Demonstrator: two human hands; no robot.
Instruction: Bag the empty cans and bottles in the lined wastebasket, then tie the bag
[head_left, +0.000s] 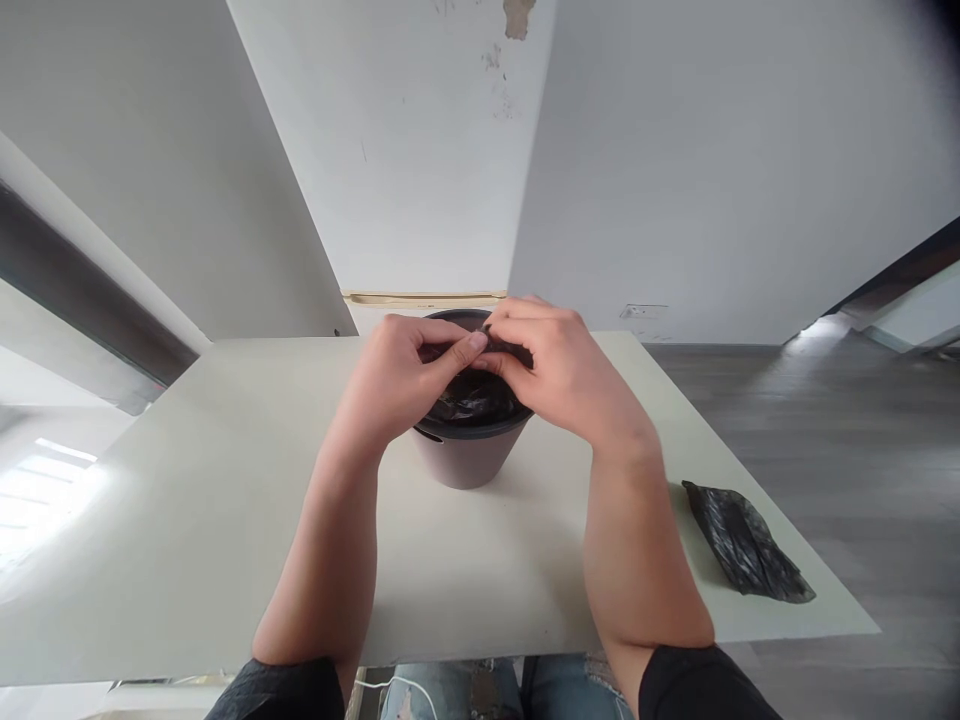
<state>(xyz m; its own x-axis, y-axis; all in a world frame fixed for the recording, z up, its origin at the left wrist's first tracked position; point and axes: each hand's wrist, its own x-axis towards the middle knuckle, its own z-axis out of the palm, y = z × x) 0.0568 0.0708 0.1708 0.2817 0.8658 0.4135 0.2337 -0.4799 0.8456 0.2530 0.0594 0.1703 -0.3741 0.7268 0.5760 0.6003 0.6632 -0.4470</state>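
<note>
A trash can point(465, 462) with a pinkish-grey body and a dark rim stands upright on the table. Inside it lies a crumpled black plastic bag point(474, 398). Above the opening, my left hand point(411, 372) pinches gathered black plastic between thumb and index finger. Close against it, my right hand point(546, 362) grips the same gathered part of the bag from the other side. The fingertips of both hands nearly meet over the can, and the exact hold is partly hidden by the fingers.
A second, folded black plastic bag point(746, 545) lies near the right edge of the pale table point(225, 480). Behind the table is a white appliance-like panel point(427, 300) against the wall. Grey wooden floor point(750, 400) shows on the right. A white cable point(409, 683) hangs below the front edge.
</note>
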